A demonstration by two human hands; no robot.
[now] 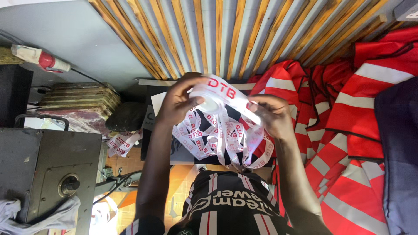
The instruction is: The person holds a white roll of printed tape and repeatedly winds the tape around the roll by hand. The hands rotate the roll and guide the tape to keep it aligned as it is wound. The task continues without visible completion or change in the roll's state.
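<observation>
Both hands are raised in front of the chest, working a white ribbon [226, 93] with red printing: the left hand [178, 102] pinches the wound part of it between thumb and fingers, and the right hand [272, 114] grips the stretch leading off to the right. The taut span runs roughly left to right, dipping slightly toward the right hand, while loose loops [217, 139] hang below toward the body. Winding neatly would probably call for steady tension, a flat band, and letting the tangled loops feed in one at a time.
</observation>
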